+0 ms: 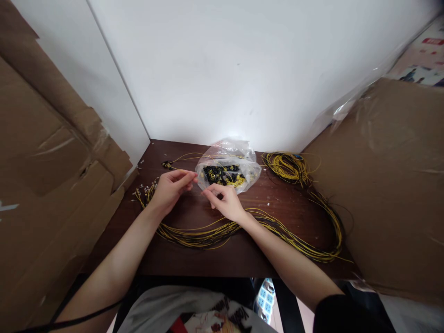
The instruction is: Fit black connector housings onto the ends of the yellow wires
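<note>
The bag [231, 147] rests on the table [194, 266], with small parts [219, 175] inside it and the wall [225, 83] behind it. The wire coil [288, 169] lies to the bag's right, the wire bundle [197, 239] in front of it. The left hand [171, 186] is just beside its left edge, the right hand [225, 202] at its near edge; cardboard [388, 185] stands well apart on either side

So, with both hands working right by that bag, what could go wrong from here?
The right hand is close to the open plastic bag; a knock might spill its small black and yellow parts. The right forearm crosses above the wire bundle, so it could snag or drag strands.
</note>
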Tool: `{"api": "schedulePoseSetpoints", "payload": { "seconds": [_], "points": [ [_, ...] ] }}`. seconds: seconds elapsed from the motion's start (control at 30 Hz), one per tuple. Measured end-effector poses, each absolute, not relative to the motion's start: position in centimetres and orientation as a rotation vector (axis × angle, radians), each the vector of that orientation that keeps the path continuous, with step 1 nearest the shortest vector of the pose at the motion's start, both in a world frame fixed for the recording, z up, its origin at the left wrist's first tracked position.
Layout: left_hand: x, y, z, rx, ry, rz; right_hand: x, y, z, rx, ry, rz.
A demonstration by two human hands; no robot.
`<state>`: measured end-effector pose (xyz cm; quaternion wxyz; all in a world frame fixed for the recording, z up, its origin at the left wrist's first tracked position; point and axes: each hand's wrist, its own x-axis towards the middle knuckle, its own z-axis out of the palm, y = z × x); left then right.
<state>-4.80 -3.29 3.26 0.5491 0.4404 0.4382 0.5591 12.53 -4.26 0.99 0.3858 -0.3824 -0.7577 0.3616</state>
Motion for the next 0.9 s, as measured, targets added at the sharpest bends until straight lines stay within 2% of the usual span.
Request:
{"api": "schedulePoseSetpoints", "payload": {
  "seconds": [0.17, 0.4, 0.5, 0.6, 0.8, 0.9],
  "points": [
    [-5.3, -2.7, 3.2, 0.825, 0.985, 1.486, 12.5, -4.2, 0.9, -0.987, -1.935, 0.911],
    [-4.5, -3.8, 3.5, 1.309, 1.089, 1.091, 12.6, -4.2, 1.0, -0.960, -1.960, 0.900],
    [-4.3, -4.1, 4.0, 1.442, 1.151, 1.058, 12.6, -4.3, 1.0, -0.948, -1.966, 0.897],
    [-4.4, -3.9, 3.9, 1.410, 1.181, 1.128, 12.6, -4.3, 1.1, -0.956, -1.962, 0.895],
    [-5.0, -2.9, 3.1, 0.990, 1.118, 1.486, 12.5, -4.2, 1.0, -0.962, -1.957, 0.885],
    [-4.9, -3.0, 3.1, 1.028, 1.128, 1.448, 12.5, -4.2, 0.9, -0.968, -1.963, 0.882]
  ]
}}
